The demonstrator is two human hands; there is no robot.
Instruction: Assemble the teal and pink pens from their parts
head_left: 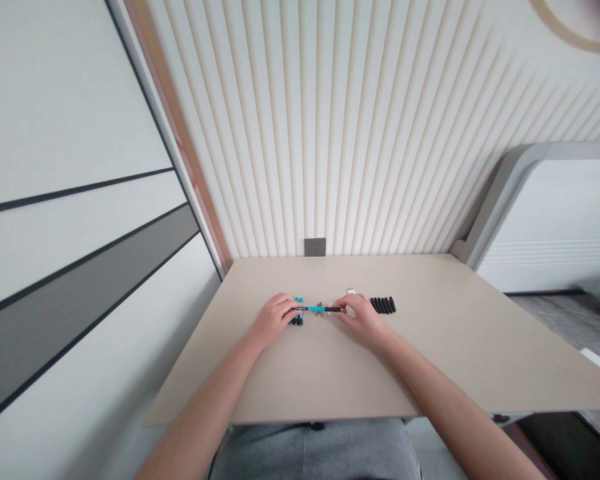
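A slim blue and black pen (316, 309) lies level between my two hands, above the table. My left hand (275, 319) is closed on its dark left end, and my right hand (361, 316) pinches the black right end. Beneath and beside my left fingers are several blue and black pen parts (299, 321), partly covered by the hand. Small metallic-looking pieces (319, 313) sit behind the pen, too small to make out. Just right of my right hand is a row of several black tubes (383, 305). A small white item (351, 291) shows behind that hand.
The beige table (325, 380) stands against a ribbed white wall with a dark power socket (315, 247) just above its far edge. A white and grey cabinet front (80, 267) rises at the left. To the right is a pale headboard-like panel (555, 213).
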